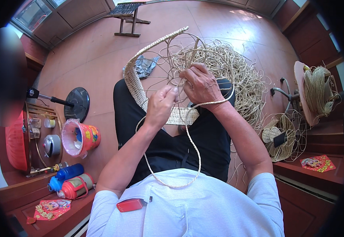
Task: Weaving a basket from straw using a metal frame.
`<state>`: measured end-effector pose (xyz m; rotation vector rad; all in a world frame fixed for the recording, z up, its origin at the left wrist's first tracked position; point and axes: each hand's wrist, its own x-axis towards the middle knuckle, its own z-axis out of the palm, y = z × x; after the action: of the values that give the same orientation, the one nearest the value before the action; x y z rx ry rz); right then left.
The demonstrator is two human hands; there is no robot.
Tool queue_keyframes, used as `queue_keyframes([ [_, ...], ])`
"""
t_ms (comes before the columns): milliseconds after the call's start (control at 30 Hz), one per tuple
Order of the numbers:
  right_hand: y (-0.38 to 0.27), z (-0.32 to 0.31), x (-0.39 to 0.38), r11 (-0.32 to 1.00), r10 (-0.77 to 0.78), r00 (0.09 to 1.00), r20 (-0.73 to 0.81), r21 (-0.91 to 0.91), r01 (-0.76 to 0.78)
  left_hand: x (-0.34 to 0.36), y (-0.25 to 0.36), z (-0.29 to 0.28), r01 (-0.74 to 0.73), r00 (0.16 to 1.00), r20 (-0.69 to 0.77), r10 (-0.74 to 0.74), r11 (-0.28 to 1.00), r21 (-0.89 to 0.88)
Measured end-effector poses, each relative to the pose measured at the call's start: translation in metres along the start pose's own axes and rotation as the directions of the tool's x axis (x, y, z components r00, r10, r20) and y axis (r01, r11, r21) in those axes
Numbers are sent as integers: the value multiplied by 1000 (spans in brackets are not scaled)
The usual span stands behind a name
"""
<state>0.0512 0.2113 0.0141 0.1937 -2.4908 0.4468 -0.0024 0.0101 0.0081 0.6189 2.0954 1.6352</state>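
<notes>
A pale woven band curves up from my lap, with a straight lower section lying across between my legs. Loose thin strands loop from it. My left hand is closed in a pinch on strands above the lower section. My right hand, just to its right and higher, has its fingers curled around strands; which ones exactly is hard to tell. A long braided cord hangs from the work in a loop over my lap and shirt. A big tangled heap of strands lies on the floor beyond my right hand.
Left are a round black stand base, a pink bucket, a kettle and bottles. Ahead are a crumpled cloth and a folding stool. Right are a strand-wound reel and a wire-looped holder.
</notes>
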Motion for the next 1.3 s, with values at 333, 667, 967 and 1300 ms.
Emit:
queue_keyframes([
  [333, 10, 21, -3, 987, -87, 983, -161, -151, 63, -66, 75, -173, -221, 974, -139, 180, 887, -405],
  [667, -1, 30, 5, 991, -55, 975, -217, -135, 26, -151, 151, -672, -236, 498, -863, 81, 971, -46],
  [967, -6, 20, 1, 997, 62, 977, -204, -40, -71, -71, 136, -413, -139, 565, -494, 661, 666, 733],
  [1300, -2, 24, -1, 997, -15, 973, -230, -71, -1, -46, -1, -20, 23, 993, 120, -4, 988, -154],
])
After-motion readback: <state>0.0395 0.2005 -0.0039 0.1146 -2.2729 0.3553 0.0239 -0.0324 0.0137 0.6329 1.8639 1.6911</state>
